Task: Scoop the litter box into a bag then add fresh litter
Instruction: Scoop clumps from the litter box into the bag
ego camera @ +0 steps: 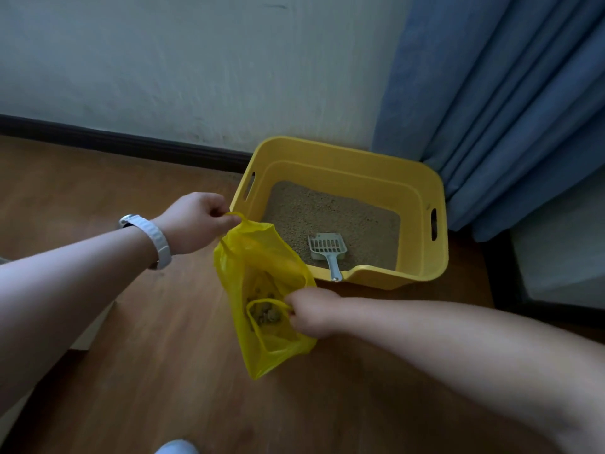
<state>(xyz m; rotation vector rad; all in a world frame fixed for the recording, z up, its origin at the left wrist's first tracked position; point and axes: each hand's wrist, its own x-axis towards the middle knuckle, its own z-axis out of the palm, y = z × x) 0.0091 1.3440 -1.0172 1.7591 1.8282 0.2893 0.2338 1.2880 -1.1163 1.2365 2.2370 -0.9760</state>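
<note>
A yellow plastic bag (262, 283) hangs above the wooden floor with dark clumps visible at its bottom. My left hand (196, 221) grips its far handle loop, and my right hand (311, 311) pinches the near handle loop, holding the mouth apart. Behind the bag a yellow litter box (422, 188) stands against the wall, filled with tan litter (327, 214). A grey slotted scoop (327, 250) lies in the litter, its handle resting on the front rim.
Blue curtains (510, 103) hang at the right beside the box. A dark baseboard (124, 142) runs along the pale wall. Wooden floor (163, 371) spreads below the bag. A white shoe tip (178, 447) shows at the bottom edge.
</note>
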